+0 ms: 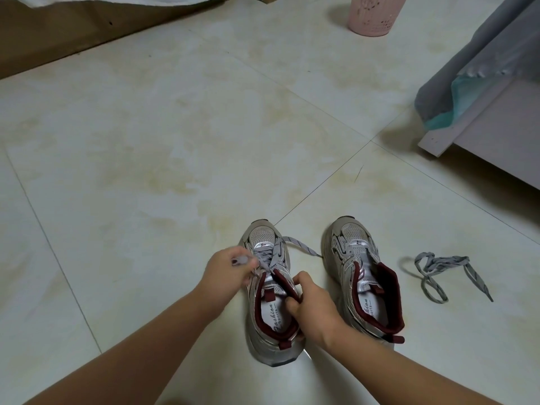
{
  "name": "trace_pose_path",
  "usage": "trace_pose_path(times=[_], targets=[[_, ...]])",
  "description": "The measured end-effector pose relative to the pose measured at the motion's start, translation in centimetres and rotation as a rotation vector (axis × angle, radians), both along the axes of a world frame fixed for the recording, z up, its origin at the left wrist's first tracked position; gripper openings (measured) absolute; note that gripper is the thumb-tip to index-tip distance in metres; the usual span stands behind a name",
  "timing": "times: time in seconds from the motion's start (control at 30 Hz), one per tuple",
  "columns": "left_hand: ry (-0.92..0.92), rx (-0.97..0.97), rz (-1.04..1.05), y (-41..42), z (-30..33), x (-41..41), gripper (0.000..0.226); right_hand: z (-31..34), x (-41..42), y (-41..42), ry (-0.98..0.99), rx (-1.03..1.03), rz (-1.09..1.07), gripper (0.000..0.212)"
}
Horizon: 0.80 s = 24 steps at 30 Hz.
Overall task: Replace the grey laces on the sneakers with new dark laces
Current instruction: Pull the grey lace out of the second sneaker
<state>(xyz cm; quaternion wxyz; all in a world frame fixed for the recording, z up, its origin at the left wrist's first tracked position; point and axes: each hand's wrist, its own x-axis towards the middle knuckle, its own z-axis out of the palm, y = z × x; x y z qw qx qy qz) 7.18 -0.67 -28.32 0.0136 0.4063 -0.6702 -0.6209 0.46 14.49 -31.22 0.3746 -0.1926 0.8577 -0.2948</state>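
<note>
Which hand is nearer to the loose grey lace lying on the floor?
Right. The right hand grips the laced sneaker, with the other sneaker between it and the loose lace; the left hand is farther.

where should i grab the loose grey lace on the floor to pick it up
Take the loose grey lace by its straight tail end at the right, coming down from above. That end lies flat and apart from the tangled loops, well clear of the right sneaker, so lifting it there should let the loops trail free rather than knot.
</note>
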Motion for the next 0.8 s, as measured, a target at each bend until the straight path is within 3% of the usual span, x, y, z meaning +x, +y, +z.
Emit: trace_pose_path(times=[0.1,0.2,0.37,0.47,0.57,0.67,0.8], targets=[[0.087,0.075,0.129,-1.5,1.5,-1.0,0.023,0.0,-0.1,0.1,0.003,-0.002,-0.001,0.015],[0.012,-0.024,0.004,-2.4,2.1,-1.2,0.024,0.1,0.1,0.1,-0.002,-0.008,-0.014,0.015],[-0.395,-0.522,-0.280,-1.1,0.0,-0.1,0.016,0.8,-0.2,0.0,-0.007,0.008,-0.036,0.019],[-0.441,-0.699,-0.220,-0.1,-0.7,0.3,0.047,1.2,-0.5,-0.3,0.060,-0.052,-0.064,0.032],[-0.338,-0.619,-0.233,0.6,-0.7,0.0,0.017,1.6,-1.2,-1.3,0.066,-0.163,-0.115,0.022],[-0.254,-0.484,-0.242,0.7,-0.8,0.1,0.025,1.7,-2.0,-2.3,0.055,-0.136,-0.125,0.016],[-0.164,-0.438,-0.234,0.7,-0.6,-0.1,0.017,2.2,-2.6,-3.2,0.083,-0.051,-0.055,0.012]])
